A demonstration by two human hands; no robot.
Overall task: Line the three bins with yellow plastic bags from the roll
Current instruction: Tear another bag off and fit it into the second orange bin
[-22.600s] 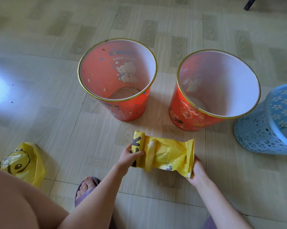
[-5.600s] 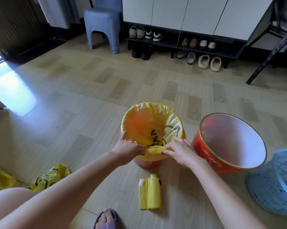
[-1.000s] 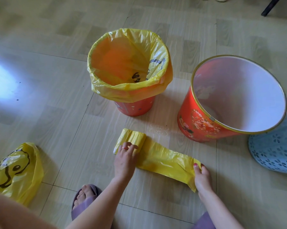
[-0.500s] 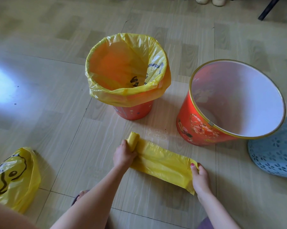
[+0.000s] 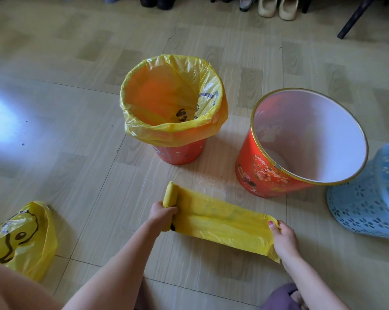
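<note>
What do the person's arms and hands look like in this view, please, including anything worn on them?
Both forearms are bare, with no sleeves, watch or bracelet in view. The right hand has a pink-painted thumbnail. On the left hand no nail polish or ring can be made out from this angle.

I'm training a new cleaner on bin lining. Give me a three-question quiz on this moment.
1. True or false: the left hand grips the roll.
2. How many bins are lined so far?
3. What does the right hand hold: A) the red bin's rim, B) the end of the unrolled bag, C) a shoe?

Key:
1. True.
2. One: the lined bin; the red bin and blue bin are bare.
3. B.
</note>
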